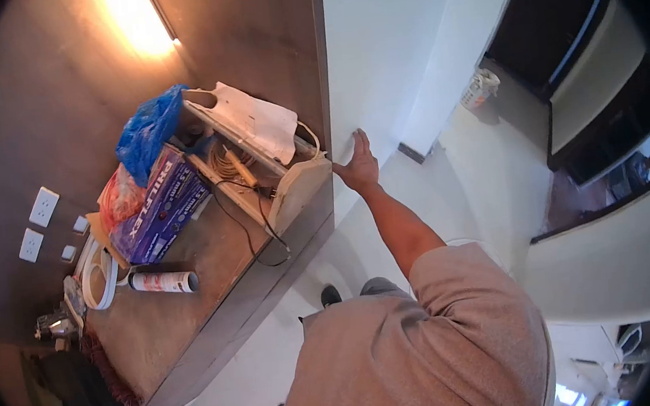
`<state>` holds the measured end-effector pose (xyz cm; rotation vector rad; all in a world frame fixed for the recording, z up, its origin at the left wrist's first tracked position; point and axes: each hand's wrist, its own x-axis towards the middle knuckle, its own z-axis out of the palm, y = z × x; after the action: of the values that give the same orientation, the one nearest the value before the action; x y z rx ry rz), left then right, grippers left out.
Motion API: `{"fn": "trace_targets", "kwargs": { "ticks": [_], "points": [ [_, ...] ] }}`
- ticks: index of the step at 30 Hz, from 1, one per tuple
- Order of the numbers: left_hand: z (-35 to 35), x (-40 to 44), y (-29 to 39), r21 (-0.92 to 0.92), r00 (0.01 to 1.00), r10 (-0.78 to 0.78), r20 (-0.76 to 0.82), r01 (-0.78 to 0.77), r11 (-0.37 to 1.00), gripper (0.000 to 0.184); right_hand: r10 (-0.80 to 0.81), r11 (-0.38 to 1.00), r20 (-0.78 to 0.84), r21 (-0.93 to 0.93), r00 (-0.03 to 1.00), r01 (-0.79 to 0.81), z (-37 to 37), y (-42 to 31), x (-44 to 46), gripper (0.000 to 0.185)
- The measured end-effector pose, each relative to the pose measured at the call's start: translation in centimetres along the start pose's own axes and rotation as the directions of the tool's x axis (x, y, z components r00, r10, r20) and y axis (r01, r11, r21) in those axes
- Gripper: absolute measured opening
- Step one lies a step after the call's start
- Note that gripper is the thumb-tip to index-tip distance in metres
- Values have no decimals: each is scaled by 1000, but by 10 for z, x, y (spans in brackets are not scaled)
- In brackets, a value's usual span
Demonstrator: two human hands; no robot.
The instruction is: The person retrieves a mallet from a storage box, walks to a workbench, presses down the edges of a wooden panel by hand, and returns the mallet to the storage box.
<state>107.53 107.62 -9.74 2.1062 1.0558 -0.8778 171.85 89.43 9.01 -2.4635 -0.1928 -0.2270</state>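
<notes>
My right hand [361, 167] reaches forward at the edge of the dark wood panel, in front of the white wall [384, 48]. Its fingers are stretched out and the thumb points left, with nothing held. Whether the palm presses on the wall, I cannot tell. Just left of the thumb is the end board of a wooden tool tote [300, 188], which holds a coil of wire [221, 164], an orange-handled tool [242, 168] and a black cord. A whitish sheet [254, 120] lies over the tote's top. My left hand is out of view.
On the brown cabinet top [187, 314] are a purple Philflex box [160, 211], a blue plastic bag [150, 134], a white cartridge [163, 282] and a white ring-shaped roll [99, 279]. A black bag [85, 398] is at lower left. A whitish bin [478, 89] stands on the floor.
</notes>
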Motion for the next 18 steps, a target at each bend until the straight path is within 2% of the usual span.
{"fn": "trace_targets", "kwargs": {
  "ticks": [6, 9, 11, 13, 15, 17, 18],
  "points": [
    [-64, 68, 28, 181, 967, 256, 7, -253, 951, 39, -35, 991, -63, -132, 997, 27, 2, -2, -14, 85],
    [-94, 94, 82, 334, 973, 182, 143, -221, 916, 38, -118, 984, -146, -148, 982, 96, 2, 18, -23, 76],
    [-120, 69, 124, 285, 983, 141, 114, -168, 944, 39, -151, 979, -176, -164, 973, 123, -5, 31, -31, 72],
    [-117, 80, 124, 282, 980, 161, 120, -189, 941, 39, -155, 975, -182, -187, 971, 121, -20, 45, -45, 65],
    [-122, 81, 134, 264, 977, 167, 129, -196, 944, 39, -167, 970, -196, -207, 966, 126, -38, 65, -63, 66],
    [-122, 80, 136, 255, 971, 182, 158, -218, 942, 39, -234, 953, -265, -251, 935, 167, -52, 95, -82, 63],
    [-121, 85, 136, 254, 964, 200, 177, -241, 937, 39, -189, 949, -221, -290, 957, 120, -66, 107, -91, 62]
  ]
}}
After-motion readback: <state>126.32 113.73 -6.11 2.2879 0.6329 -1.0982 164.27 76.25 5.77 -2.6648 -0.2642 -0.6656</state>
